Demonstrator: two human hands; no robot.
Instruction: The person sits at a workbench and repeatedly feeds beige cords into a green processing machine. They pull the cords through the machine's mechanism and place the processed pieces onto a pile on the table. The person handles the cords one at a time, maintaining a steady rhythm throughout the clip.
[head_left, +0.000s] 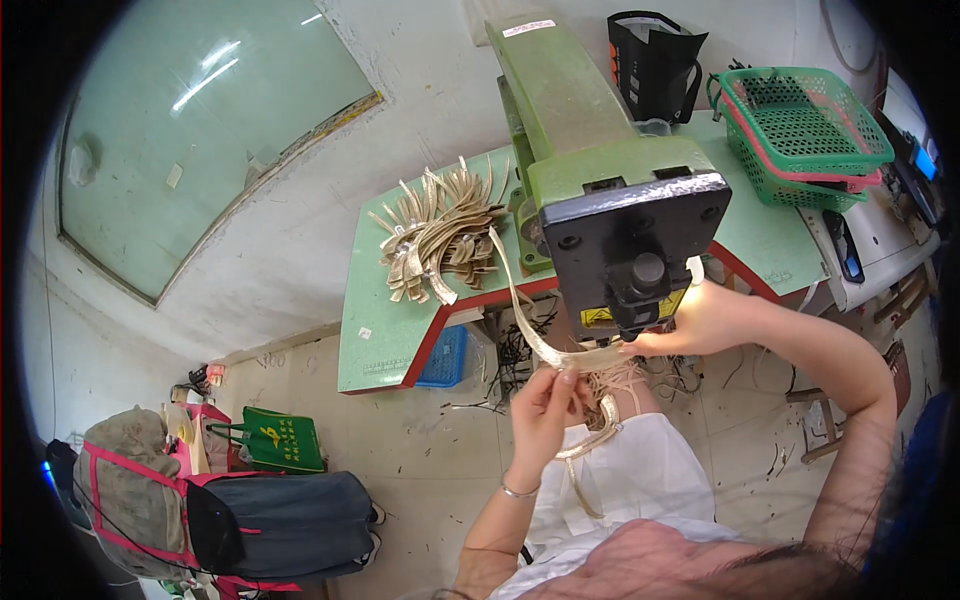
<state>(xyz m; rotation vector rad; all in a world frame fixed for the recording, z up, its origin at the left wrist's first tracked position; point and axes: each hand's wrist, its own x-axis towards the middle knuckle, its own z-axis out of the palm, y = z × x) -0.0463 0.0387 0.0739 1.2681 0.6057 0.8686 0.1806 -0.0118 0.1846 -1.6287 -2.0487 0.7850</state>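
Observation:
A long curved beige strip (pixel 520 310) runs from the pile on the table down under the black head (pixel 640 235) of a green machine (pixel 590 150). My left hand (pixel 545 410) pinches this strip just below the machine head, with a bracelet on the wrist. My right hand (pixel 690 325) reaches up beside the machine head from the right and holds the strip's other end there, partly hidden by the head. Another strip end hangs down over my white-clad lap (pixel 625 480).
A heap of cut beige strips (pixel 440 235) lies on the green table (pixel 385 340) left of the machine. Stacked green baskets (pixel 800 130) and a black bag (pixel 650 60) stand at the back right. Bags (pixel 270 510) sit on the floor at lower left; a blue crate (pixel 445 360) is under the table.

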